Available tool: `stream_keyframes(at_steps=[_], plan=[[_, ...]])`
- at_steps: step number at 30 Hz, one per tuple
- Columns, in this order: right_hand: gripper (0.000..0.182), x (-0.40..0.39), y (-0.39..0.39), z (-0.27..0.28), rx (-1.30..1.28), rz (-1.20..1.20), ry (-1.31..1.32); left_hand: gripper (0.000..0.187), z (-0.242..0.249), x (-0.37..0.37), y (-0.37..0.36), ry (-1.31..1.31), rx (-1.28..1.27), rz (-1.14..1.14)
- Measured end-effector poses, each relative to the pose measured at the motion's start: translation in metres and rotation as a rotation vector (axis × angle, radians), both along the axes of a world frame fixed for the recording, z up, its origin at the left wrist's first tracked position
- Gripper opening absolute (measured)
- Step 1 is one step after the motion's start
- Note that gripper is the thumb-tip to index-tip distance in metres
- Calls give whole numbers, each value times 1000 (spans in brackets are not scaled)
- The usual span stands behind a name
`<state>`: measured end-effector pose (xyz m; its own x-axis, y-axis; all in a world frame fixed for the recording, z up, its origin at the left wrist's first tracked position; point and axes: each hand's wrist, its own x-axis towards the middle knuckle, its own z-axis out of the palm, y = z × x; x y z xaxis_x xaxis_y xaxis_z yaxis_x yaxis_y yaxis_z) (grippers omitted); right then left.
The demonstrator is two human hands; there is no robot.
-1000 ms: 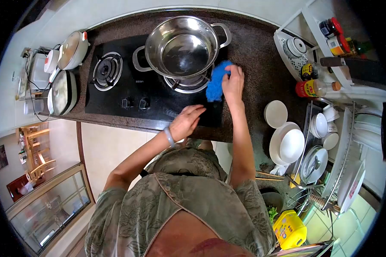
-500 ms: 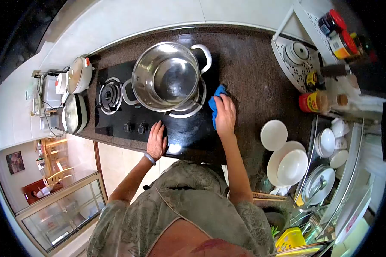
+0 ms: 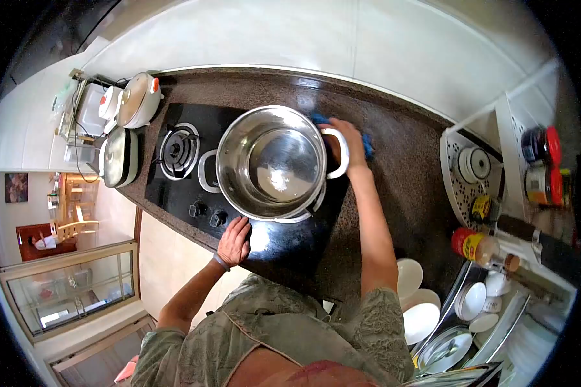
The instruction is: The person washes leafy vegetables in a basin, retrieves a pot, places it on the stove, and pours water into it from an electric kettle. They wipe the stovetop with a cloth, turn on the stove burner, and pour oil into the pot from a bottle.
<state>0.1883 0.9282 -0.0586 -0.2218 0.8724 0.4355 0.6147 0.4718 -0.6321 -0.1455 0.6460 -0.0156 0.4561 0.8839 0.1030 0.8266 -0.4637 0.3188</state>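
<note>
A large steel pot (image 3: 271, 162) with two handles sits on the right burner of the black glass hob (image 3: 290, 245). Beyond its right handle, my right hand (image 3: 345, 143) presses a blue cloth (image 3: 368, 146) onto the dark countertop; the handle partly covers the hand. My left hand (image 3: 234, 242) lies with its fingers spread on the front edge of the hob, near the control knobs (image 3: 208, 213), and holds nothing.
Left of the hob stand a lidded white pot (image 3: 137, 102) and a covered pan (image 3: 119, 157). White bowls (image 3: 421, 322) and a dish rack lie at the lower right. A corner shelf (image 3: 455, 184) with jars is at the right.
My right hand has moved with the blue cloth from the hob's right side toward the back, behind the pot's handle. My left hand stays at the hob's front edge. The view has shifted.
</note>
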Motion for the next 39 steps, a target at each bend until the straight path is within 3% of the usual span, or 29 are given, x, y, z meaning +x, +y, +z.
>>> stream_keyframes(at_steps=[3, 6, 8, 10, 11, 14, 21, 25, 28, 34, 37, 39], plan=[[29, 5, -4, 10, 100, -341, -82, 49, 2, 1, 4, -9, -17, 5], [28, -28, 24, 33, 262, -163, 56, 47, -2, -3, 4, -13, -10, -6], [21, -66, 59, 24, 331, -49, -9, 47, -2, -3, 3, -1, -3, 4], [27, -90, 79, 33, 335, 69, -176, 47, -3, -2, 5, -28, 13, 0], [30, -89, 87, 23, 311, 238, -210, 47, -4, -3, 4, -14, 9, 2], [31, -91, 95, 7, 267, 190, -194, 48, -10, -6, -1, 22, -46, 49], [34, -59, 65, 4, 102, -101, -196, 49, -21, -11, -8, 28, -41, 61], [50, -37, 46, 7, -9, -369, -233, 49, -17, -10, -6, 11, -51, 48], [50, -14, 31, 9, 73, -531, -223, 49, -13, -7, -2, 5, -34, 43], [51, 28, 14, 14, -131, -866, -355, 44, -5, -3, 1, -24, -16, 40], [37, 62, 11, 7, -64, -1042, -406, 42, -1, -2, 2, -29, -45, 48], [33, 88, 5, 9, -101, -956, -315, 42, -2, -3, 2, -50, -30, 44]])
